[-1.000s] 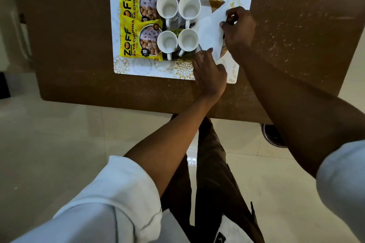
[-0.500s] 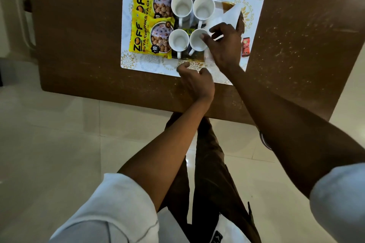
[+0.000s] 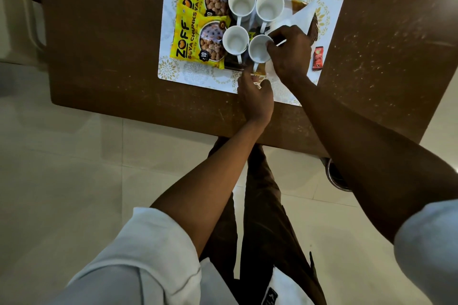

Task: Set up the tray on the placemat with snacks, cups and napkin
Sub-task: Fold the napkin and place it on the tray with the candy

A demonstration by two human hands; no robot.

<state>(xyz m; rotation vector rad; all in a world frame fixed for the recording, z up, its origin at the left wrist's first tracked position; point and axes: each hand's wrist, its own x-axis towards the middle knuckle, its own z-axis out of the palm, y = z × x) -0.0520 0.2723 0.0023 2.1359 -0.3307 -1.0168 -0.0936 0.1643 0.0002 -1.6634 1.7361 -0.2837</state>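
Observation:
A white placemat with gold flowers lies on the brown table. On it sits a dark tray, mostly covered. Two yellow snack packets lie on the tray's left. Several white cups stand in its middle. A folded white napkin lies on its right. My right hand pinches the rim of the near-right cup. My left hand has curled fingertips at the tray's front rim, just below that cup's handle. Its grip is hidden.
A small red sachet lies at the placemat's right edge. The table's near edge runs just below my left hand. A metal bowl sits on the tiled floor under the table's right side. A pale chair stands at the left.
My right hand left the napkin's far corner and came left onto the near-right cup. My left hand slid left along the tray's front. The red sachet is now uncovered.

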